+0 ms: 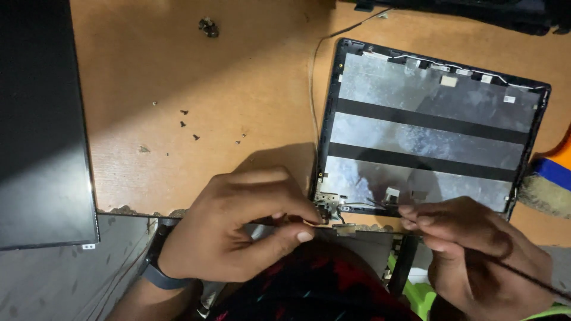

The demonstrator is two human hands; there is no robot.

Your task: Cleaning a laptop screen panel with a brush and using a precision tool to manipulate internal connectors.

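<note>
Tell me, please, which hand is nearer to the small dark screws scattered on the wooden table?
Left. The left hand lies just below the small dark screws; the right hand is far off, across the laptop lid.

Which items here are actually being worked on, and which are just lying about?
In hand: left hand pinching the hinge bracket of the laptop lid shell; right hand holding a thin cable.

Lying about: loose screws, dark flat panel, wooden table.

Wooden table point(238, 77), chipped near edge; on it: laptop lid shell point(428, 128), dark panel point(38, 119), loose screws point(189, 125).
</note>
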